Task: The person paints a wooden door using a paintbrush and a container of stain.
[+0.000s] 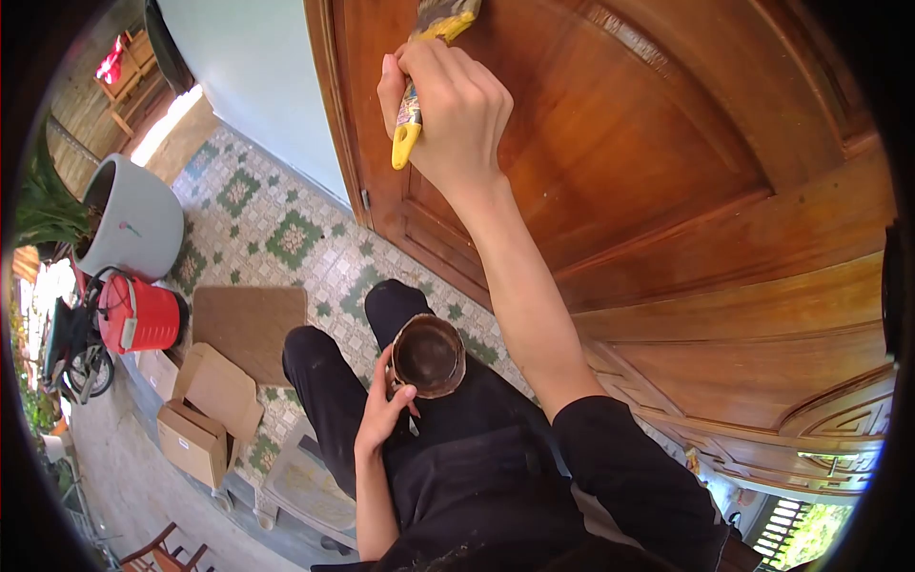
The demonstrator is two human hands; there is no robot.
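My right hand (pixel 457 110) is closed around a paintbrush (pixel 408 119) with a yellow handle, its bristle end up at the top edge of the view against the brown wooden door (pixel 610 181). The door's panel has a glossy, streaked finish. Lower down, over my lap, my left hand (pixel 384 405) grips a small round bowl (pixel 428 357) by its side. Dark brown liquid or residue coats the bowl's inside, and its rim is stained.
A brown mat (pixel 250 329) and an open cardboard box (pixel 195 443) lie on the patterned tile floor (pixel 295 238). To the left stand a red cooler (pixel 141 313) and a large grey planter (pixel 143 214). A pale wall (pixel 257 76) adjoins the door frame.
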